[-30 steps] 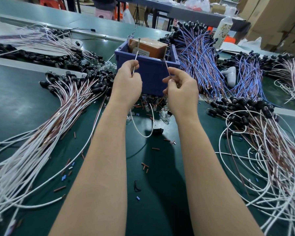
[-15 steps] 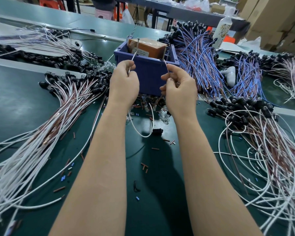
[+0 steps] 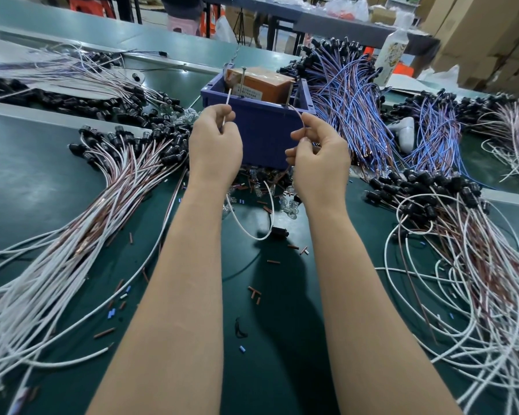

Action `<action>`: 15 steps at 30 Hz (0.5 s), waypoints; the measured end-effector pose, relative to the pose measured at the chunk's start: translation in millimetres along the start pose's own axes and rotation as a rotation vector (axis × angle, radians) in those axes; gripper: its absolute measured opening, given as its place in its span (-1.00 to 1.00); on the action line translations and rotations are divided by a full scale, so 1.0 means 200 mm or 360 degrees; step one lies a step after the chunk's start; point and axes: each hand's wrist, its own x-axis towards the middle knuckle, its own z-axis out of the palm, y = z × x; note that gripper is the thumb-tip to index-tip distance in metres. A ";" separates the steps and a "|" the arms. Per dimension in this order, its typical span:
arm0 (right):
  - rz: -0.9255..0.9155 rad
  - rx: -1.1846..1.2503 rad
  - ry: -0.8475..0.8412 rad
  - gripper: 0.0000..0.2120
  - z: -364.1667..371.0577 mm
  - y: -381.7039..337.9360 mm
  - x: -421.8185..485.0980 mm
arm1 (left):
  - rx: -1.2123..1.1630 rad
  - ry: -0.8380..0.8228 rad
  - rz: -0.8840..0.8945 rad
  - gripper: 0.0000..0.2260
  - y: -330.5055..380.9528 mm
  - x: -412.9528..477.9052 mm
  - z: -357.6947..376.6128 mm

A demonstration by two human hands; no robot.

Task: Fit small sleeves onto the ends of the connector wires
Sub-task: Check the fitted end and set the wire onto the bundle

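Note:
My left hand (image 3: 215,145) pinches a white wire (image 3: 226,104) whose end sticks up toward a thin metal pin in the blue bin (image 3: 261,136). My right hand (image 3: 318,157) pinches a brown wire (image 3: 300,116) that curves up toward a second pin. Both wires hang down in a loop to a black connector (image 3: 279,232) on the green mat. Loose brown and blue sleeves (image 3: 253,293) lie scattered on the mat. Whether a sleeve sits on either wire end is too small to tell.
The blue bin holds an orange box (image 3: 264,83). Bundles of white-and-brown connector wires (image 3: 81,235) spread at left and right (image 3: 468,265); blue-and-brown bundles (image 3: 351,106) lie behind the bin. A bottle (image 3: 391,52) stands at back right.
Both hands rose slightly and moved apart. The brown wire's end has bent over toward the right pin; the white wire stays upright in the left hand.

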 end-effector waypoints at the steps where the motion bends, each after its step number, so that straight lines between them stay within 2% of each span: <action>1: -0.0002 0.0003 0.0007 -0.63 0.00 0.00 0.00 | 0.0007 -0.0023 0.0005 -0.70 0.00 0.00 0.00; 15: 0.0034 0.0098 0.0025 -0.64 0.01 0.00 0.01 | 0.0075 -0.0246 0.0046 -0.66 0.00 -0.01 0.03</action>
